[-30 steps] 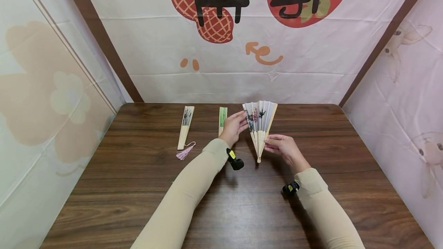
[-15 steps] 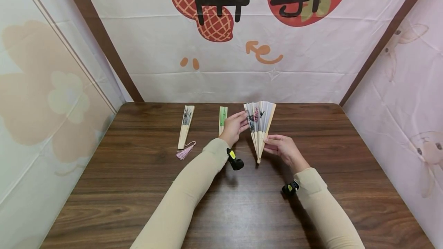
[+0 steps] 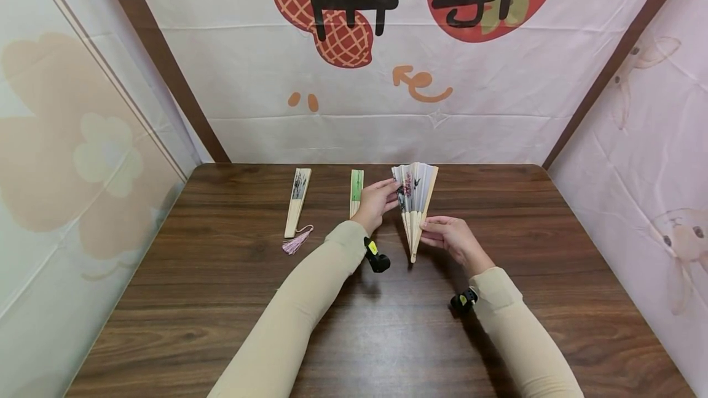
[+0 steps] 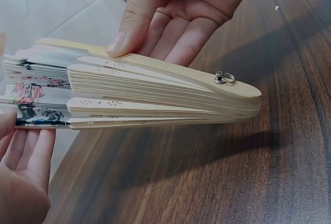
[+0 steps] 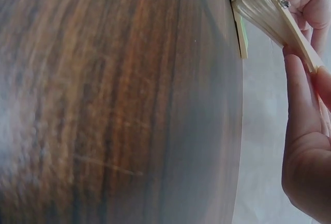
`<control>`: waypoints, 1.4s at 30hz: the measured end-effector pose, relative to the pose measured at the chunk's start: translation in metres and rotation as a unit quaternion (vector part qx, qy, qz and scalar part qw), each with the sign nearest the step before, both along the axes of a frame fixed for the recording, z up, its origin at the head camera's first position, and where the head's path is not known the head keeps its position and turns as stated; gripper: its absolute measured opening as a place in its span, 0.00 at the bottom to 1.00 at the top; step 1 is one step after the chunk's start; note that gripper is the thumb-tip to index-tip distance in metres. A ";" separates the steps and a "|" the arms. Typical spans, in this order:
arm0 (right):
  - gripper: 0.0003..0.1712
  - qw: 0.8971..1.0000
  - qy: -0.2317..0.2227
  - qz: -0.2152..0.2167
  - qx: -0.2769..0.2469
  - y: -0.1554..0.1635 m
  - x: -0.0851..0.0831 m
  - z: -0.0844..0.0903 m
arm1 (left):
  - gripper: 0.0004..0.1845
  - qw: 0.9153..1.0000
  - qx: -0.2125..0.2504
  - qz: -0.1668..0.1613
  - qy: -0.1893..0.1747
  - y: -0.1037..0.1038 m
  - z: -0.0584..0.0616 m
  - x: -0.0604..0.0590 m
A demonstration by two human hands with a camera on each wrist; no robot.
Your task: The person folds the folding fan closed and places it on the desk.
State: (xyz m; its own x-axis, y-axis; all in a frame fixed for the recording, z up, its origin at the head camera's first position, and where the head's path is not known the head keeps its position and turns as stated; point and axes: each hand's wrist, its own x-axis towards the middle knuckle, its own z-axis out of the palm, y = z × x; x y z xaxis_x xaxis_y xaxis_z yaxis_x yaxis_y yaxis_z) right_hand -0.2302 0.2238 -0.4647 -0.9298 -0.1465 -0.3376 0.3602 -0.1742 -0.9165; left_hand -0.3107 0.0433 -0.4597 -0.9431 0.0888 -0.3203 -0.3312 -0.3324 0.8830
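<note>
A partly spread folding fan (image 3: 416, 192) with pale ribs and a white leaf painted with pink flowers and a dark bird is held up between both hands. My left hand (image 3: 376, 204) pinches the leaf's left edge. My right hand (image 3: 452, 239) grips the right outer rib lower down, its thumb (image 4: 121, 40) pressed flat on the wood in the left wrist view. The pivot end carries a small metal ring (image 4: 225, 78) and points toward me. In the right wrist view, the bunched ribs (image 5: 264, 9) show from the pivot side.
A closed green folding fan (image 3: 356, 186) lies partly behind the left hand. Further left rests another closed fan (image 3: 297, 201) with a pink tassel (image 3: 297, 241). The brown wooden table (image 3: 387, 336) ends at a printed cloth backdrop (image 3: 475, 134).
The fan has narrowed a little, its two outer edges coming closer together. My left hand has shifted slightly to the right with the leaf's edge; the right hand has barely moved.
</note>
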 end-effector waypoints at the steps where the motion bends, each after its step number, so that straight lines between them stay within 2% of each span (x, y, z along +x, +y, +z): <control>1: 0.15 1.000 0.000 0.001 0.000 0.000 0.000 0.000 | 0.19 1.000 0.001 -0.001 0.000 0.000 0.000 0.000; 13: 0.13 1.000 -0.006 0.008 0.002 -0.001 -0.001 -0.007 | 0.19 1.000 0.003 -0.007 0.002 0.000 -0.002 0.000; 29: 0.12 0.999 -0.007 0.019 0.026 -0.005 0.000 -0.007 | 0.17 1.000 -0.006 -0.009 0.008 0.002 -0.007 -0.001; 42: 0.12 0.999 -0.022 0.006 0.044 -0.009 -0.001 -0.009 | 0.22 0.998 -0.020 -0.054 0.020 -0.001 -0.006 0.003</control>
State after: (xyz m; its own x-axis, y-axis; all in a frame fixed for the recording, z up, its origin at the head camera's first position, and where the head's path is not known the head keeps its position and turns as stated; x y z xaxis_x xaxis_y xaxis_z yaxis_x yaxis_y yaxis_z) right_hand -0.2317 0.2152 -0.4733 -0.9122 -0.1257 -0.3899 0.4018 -0.0897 -0.9113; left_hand -0.3074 0.0423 -0.4659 -0.9409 0.1778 -0.2881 -0.3275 -0.2616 0.9079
